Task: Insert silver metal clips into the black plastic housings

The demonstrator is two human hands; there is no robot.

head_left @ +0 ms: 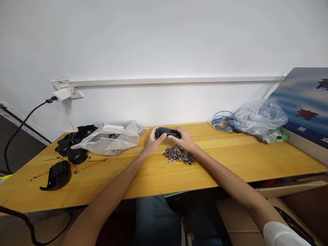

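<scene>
Between my two hands is a black plastic housing (167, 131), held over the far middle of the wooden table (225, 164). My left hand (153, 140) is closed on its left end, the thumb lying on the near side. On the right end, my right hand (186, 139) grips it in the same way. What the housing belongs to I cannot make out. Just below my right hand lies a pile of small shiny metal pieces (180, 155).
To the left lie several black plastic housings (59, 175), thin red wires (92, 165) and a plastic bag (112, 138) with metal pieces in it. At the back right are a blue wire coil (225, 121), a clear plastic bag (261, 118) and a green spool (280, 136).
</scene>
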